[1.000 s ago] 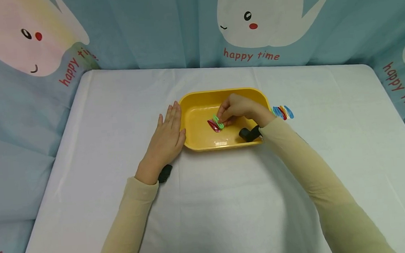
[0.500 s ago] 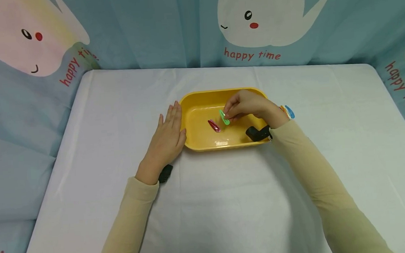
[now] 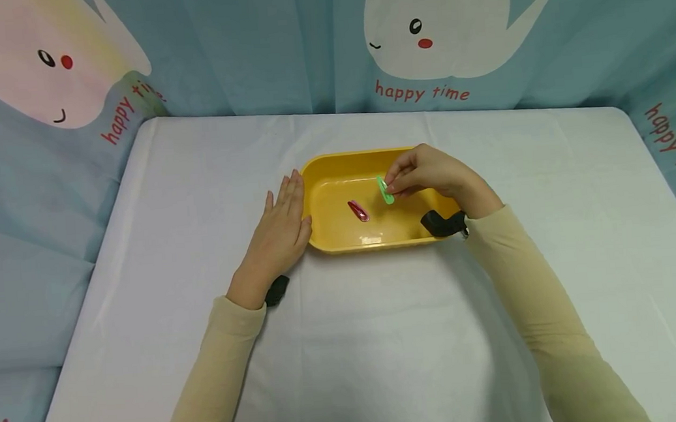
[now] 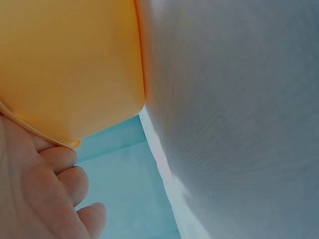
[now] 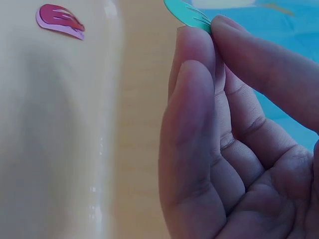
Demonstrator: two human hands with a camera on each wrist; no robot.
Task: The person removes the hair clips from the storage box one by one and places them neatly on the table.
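My right hand (image 3: pixel 432 172) pinches a green snap hair clip (image 3: pixel 385 190) between thumb and fingertips, over the right half of a yellow tray (image 3: pixel 334 244). The same green hair clip (image 5: pixel 188 13) shows at the fingertips in the right wrist view. A red hair clip (image 3: pixel 358 211) lies on the tray floor; in the right wrist view a pink layer shows along the edge of this red clip (image 5: pixel 60 21). With fingers straight, my left hand (image 3: pixel 277 231) rests against the tray's left side. The left wrist view shows its fingers at the rim of the tray (image 4: pixel 75 64).
A white cloth covers the table (image 3: pixel 353 347). Behind it hangs a blue curtain (image 3: pixel 262 46) printed with whales. A black wrist camera (image 3: pixel 441 223) on my right arm overlaps the tray's near right corner.
My right hand has lifted the green clip away from the red one and moved right and slightly back. The forearm now hides the clips right of the tray. My left hand stays put.
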